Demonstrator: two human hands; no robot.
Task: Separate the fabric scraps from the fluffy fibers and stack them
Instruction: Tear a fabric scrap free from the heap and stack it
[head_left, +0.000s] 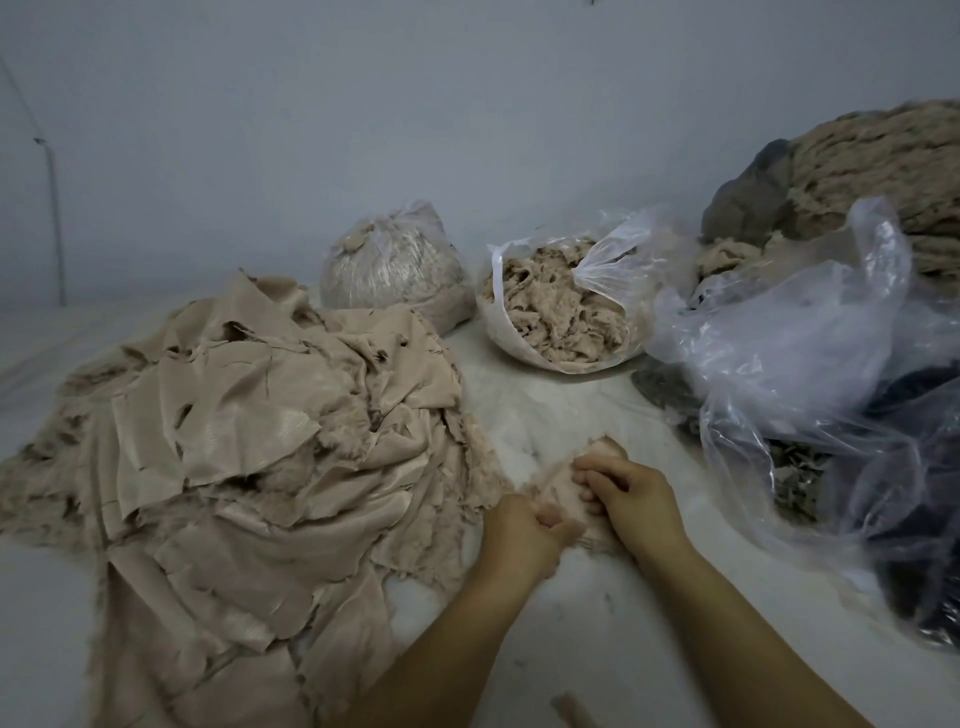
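Both hands hold one pinkish-beige fabric scrap (563, 483) with fuzzy, frayed edges, just right of the heap of beige fabric scraps (249, 426). The left hand (519, 535) clenches its near edge; the right hand (636, 493) pinches it with curled fingers (597, 475). An open bag of fluffy fibers (561, 306) sits beyond the heap.

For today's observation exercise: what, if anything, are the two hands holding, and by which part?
Both hold one small pinkish scrap. The left hand pinches its near-left edge; the right hand grips its right side, fingers curled over the top.
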